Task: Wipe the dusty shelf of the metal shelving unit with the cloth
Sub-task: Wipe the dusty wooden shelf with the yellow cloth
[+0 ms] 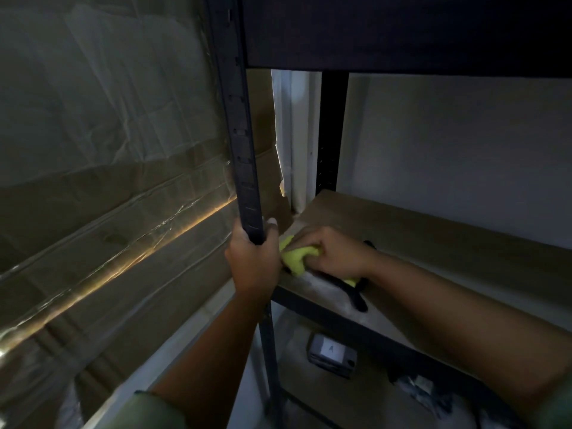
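Dimly lit: right hand (332,250) pressing soft, light yellow cloth (298,258), bunched in closed grip, onto dusty shelf (418,239); left hand (252,253) clasping upright post (240,134).

The yellow-green cloth (298,258) lies bunched at the front left corner of the brown, dust-streaked shelf (433,239), beside the dark upright post.
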